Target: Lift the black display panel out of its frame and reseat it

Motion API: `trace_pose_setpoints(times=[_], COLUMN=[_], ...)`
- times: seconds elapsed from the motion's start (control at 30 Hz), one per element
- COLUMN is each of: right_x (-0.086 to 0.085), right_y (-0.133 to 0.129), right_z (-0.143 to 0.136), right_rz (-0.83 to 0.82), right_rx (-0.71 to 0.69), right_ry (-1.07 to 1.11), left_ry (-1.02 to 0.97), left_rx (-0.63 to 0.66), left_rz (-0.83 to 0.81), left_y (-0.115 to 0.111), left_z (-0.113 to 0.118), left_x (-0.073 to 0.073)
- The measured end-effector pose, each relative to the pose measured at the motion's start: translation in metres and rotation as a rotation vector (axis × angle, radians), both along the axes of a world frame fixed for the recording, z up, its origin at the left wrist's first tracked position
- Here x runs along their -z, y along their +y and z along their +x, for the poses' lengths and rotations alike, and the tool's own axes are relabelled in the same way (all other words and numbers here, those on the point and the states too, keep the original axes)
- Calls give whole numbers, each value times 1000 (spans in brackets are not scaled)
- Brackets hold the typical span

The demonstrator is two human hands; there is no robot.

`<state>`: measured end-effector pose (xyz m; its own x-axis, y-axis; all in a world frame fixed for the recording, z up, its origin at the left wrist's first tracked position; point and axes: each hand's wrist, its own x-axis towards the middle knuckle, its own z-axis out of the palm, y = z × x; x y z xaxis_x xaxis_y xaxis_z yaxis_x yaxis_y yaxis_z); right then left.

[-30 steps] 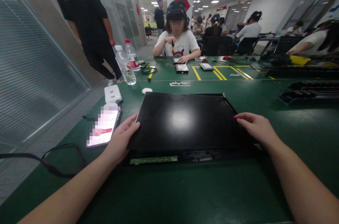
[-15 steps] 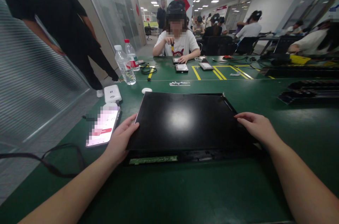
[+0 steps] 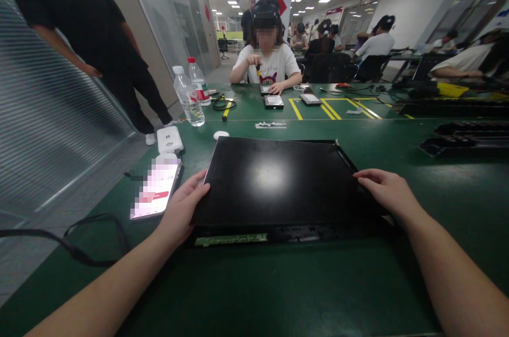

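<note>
A glossy black LCD panel [image 3: 254, 188] lies slightly skewed over a black frame [image 3: 318, 234], whose rim shows along the near, right and far right sides. A green circuit board strip [image 3: 230, 240] sits at the near left edge. My left hand [image 3: 183, 204] is closed on the panel's left edge, thumb on top and fingers beneath. At the right edge, my right hand [image 3: 384, 188] pinches with thumb and fingertips; whether it also grips the frame's rim I cannot tell.
Left on the green table [image 3: 294, 289] lie a lit phone [image 3: 157, 191], a white device [image 3: 169, 139] and two bottles [image 3: 190, 98]. A black cable [image 3: 91, 257] hangs nearby. Opposite, a co-worker [image 3: 266, 63] handles hard drives [image 3: 273, 102]. Dark metal parts [image 3: 465, 138] lie right.
My hands and the panel hold nearly the same place. The view has shifted very slightly, and the standing person at the left has moved a little.
</note>
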<state>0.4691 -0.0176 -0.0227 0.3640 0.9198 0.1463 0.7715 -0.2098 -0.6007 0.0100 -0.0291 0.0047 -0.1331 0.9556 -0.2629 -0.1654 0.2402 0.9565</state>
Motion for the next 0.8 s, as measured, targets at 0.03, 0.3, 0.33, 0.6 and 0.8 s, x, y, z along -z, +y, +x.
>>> trace_pose_setpoints(times=[0.03, 0.3, 0.33, 0.6, 0.8], right_x=[0, -2, -2, 6, 6], right_y=[0, 1, 1, 2, 2], right_z=[0, -1, 0, 8, 7], right_rz=[-2, -49, -46, -46, -30], right_rx=[0, 34, 35, 54, 75], right_ry=[2, 56, 63, 155, 229], left_ry=[-3, -19, -20, 192, 526], left_rx=[4, -1, 2, 27, 68], left_rz=[4, -7, -5, 140, 278], left_y=[0, -1, -1, 2, 11], left_z=[0, 1, 1, -11, -28], left_x=[0, -3, -3, 2, 12])
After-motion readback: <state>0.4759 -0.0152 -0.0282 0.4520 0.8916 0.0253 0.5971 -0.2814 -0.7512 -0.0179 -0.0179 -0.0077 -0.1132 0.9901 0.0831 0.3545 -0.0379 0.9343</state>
